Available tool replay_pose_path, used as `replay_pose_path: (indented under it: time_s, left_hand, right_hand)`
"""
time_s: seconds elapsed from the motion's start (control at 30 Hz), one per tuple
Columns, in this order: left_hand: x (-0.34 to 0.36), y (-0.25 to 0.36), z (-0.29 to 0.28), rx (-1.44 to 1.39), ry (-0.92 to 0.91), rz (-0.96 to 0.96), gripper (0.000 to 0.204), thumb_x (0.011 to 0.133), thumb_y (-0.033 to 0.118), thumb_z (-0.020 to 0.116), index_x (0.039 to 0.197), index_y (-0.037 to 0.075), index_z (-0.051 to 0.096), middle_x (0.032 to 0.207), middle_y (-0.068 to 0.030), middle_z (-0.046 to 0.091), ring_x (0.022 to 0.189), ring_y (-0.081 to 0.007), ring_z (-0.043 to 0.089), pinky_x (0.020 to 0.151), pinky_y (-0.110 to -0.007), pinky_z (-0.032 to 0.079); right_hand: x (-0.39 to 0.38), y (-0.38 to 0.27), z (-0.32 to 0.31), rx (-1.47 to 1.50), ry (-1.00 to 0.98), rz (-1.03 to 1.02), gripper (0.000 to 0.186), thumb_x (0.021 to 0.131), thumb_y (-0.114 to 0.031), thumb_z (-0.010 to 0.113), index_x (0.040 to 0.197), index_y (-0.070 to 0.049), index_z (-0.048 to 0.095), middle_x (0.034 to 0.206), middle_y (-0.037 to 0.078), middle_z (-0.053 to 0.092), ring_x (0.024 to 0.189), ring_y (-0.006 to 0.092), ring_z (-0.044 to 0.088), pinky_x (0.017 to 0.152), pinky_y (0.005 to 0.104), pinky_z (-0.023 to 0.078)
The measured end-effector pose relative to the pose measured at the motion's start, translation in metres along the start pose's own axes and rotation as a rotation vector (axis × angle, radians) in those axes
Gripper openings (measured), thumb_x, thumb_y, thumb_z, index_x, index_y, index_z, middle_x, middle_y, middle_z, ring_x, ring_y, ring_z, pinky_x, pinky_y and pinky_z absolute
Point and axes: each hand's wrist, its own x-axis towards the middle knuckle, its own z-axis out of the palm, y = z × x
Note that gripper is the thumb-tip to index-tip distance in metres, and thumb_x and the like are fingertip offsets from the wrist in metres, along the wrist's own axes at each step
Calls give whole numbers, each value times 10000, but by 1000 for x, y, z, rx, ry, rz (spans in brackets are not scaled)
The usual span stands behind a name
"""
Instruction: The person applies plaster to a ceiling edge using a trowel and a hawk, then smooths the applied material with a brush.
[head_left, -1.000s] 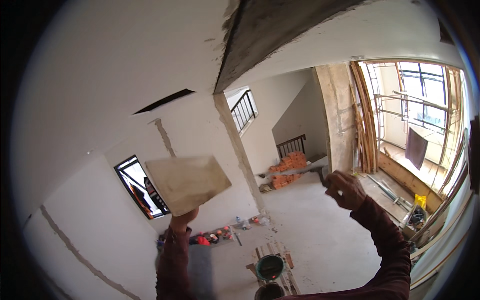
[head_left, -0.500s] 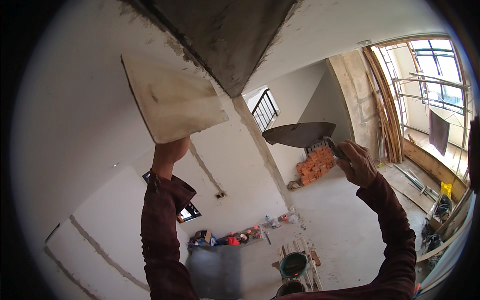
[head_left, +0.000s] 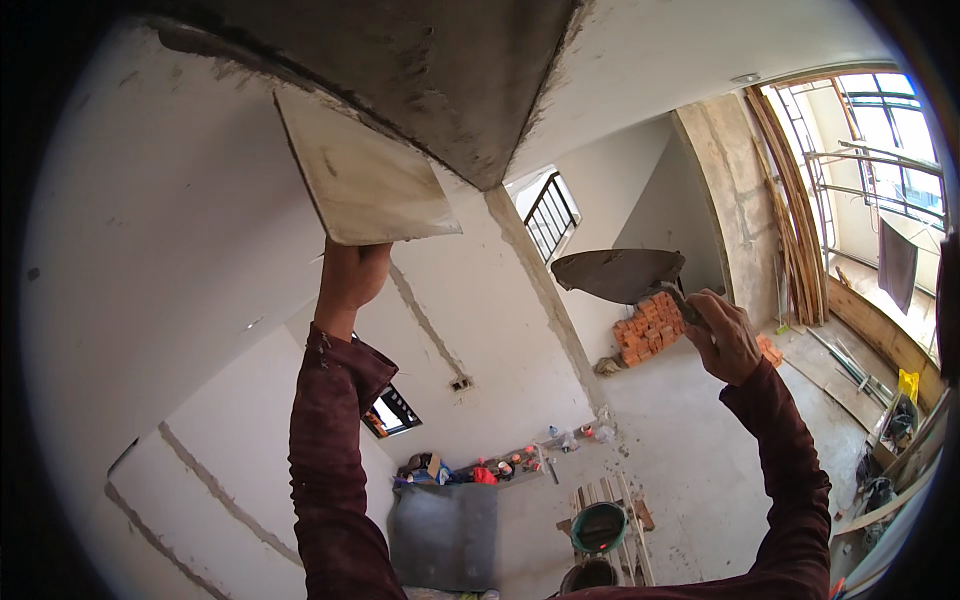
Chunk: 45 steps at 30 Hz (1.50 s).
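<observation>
At upper left, your left hand [head_left: 357,278] holds up a pale board [head_left: 365,175], fingers too hidden to tell; at top center, the beam [head_left: 430,75] looks mostly coated, its ragged edges seemingly unfinished. Right of center, your right hand [head_left: 728,340] curls its fingers around a trowel [head_left: 620,273] handle.

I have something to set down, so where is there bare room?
Mostly bare floor lies between the brick pile and green bucket; the gap between the held board and trowel looks open. Clutter surrounds the red bag and yellow bag.
</observation>
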Motion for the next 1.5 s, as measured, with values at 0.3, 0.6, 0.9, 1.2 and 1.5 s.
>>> replay_pose_path:
  time_s: [0.3, 0.6, 0.9, 1.2, 1.5]
  left_hand:
    - [1, 2, -4, -6, -45, -43, 198, 843, 56, 601, 1025, -21, 595, 994, -125, 635, 903, -261, 589, 843, -335, 444]
    - [16, 8, -4, 13, -38, 34, 172, 848, 64, 600, 1000, -15, 614, 960, -103, 643, 869, -241, 592, 811, -331, 447]
    - [19, 15, -2, -88, -52, -29, 156, 849, 55, 581, 982, -11, 627, 944, -88, 656, 868, -209, 597, 808, -319, 448]
    - [17, 16, 2, -11, -51, -66, 178, 838, 46, 583, 1003, -4, 624, 993, -111, 642, 925, -257, 596, 844, -335, 445]
    - [14, 13, 6, -12, -20, 34, 160, 843, 29, 565, 990, -4, 620, 971, -117, 643, 919, -276, 595, 843, -339, 439]
  right_hand:
    - [0, 1, 5, 30, 1, 18, 258, 746, -40, 622, 966, -10, 491, 845, 142, 545, 734, 338, 573, 629, 387, 466]
    - [-2, -4, 8, 61, 36, 31, 215, 760, -48, 619, 938, -13, 503, 806, 134, 534, 715, 329, 567, 614, 395, 460]
    - [87, -23, 23, 268, 68, -103, 189, 828, -53, 576, 979, 5, 478, 776, 145, 482, 678, 339, 522, 622, 416, 415]
    - [166, -36, 70, 331, 282, -263, 204, 876, -58, 532, 1058, -4, 456, 836, 148, 504, 736, 328, 534, 658, 394, 438]
    - [186, -42, 87, 339, 365, -277, 220, 881, -83, 551, 1069, -4, 469, 867, 151, 525, 736, 334, 550, 636, 397, 446]
